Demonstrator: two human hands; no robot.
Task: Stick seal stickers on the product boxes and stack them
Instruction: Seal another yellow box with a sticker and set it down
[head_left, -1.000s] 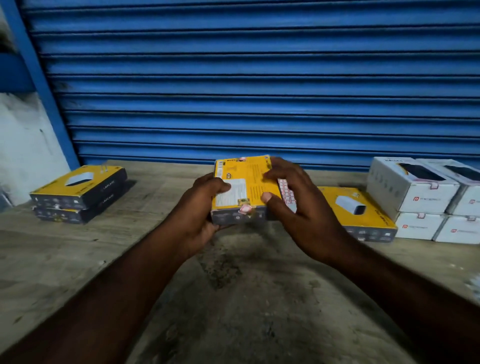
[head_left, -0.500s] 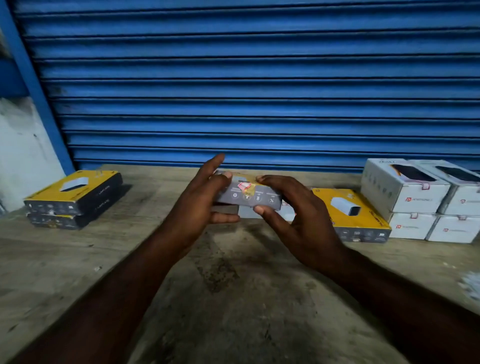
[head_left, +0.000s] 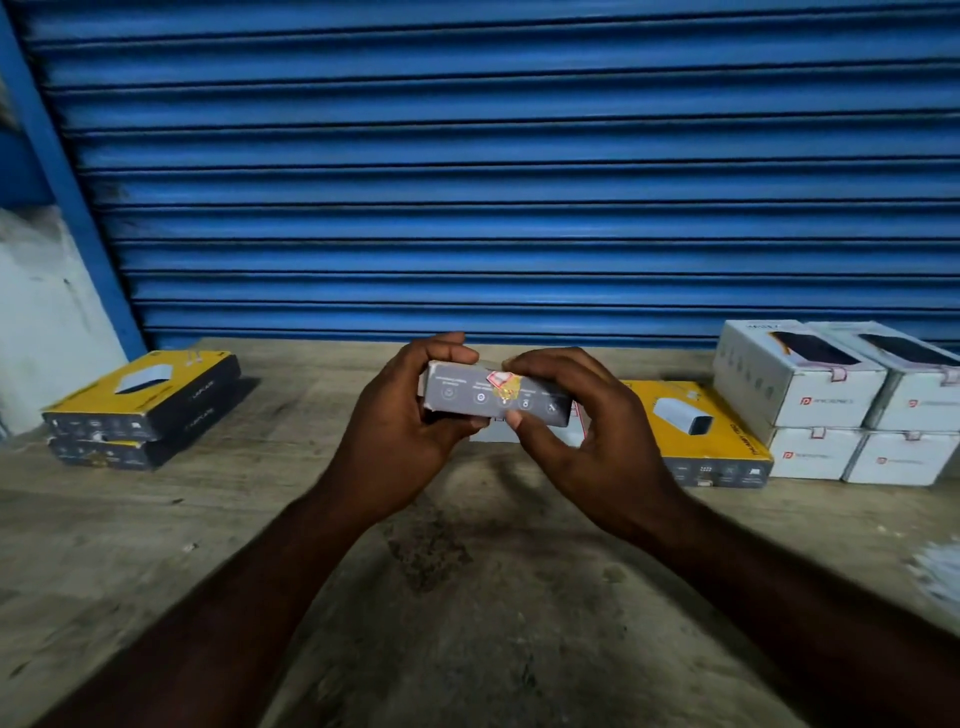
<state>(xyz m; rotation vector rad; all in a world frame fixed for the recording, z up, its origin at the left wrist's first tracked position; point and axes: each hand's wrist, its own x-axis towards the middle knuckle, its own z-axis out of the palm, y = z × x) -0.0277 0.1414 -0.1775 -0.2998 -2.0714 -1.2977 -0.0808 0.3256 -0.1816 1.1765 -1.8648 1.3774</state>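
Blue roller shutter filled the space beyond both hands, its ribbed slats running down to the far edge of a worn, stained worktop that stretched beneath the forearms.

Well off to the right of the right hand stood the white boxes, four in view, stacked two high in two side-by-side columns, with small red-edged stickers at their lid edges. Well to the left of the left hand lay a stack of two yellow boxes, one flat on top of the other. A single yellow box lay flat on the worktop just past the right hand, touching or nearly touching the white boxes.

Both hands gripped the held box above the worktop, its grey side face turned toward the camera. The left hand wrapped its left end, fingers curled over the top and thumb underneath. The right hand clasped the right end, with its fingers over the top edge and thumb pressed against the lower edge. A seal sticker sat at the top edge of that face, between the two hands, just beside the right fingertips.
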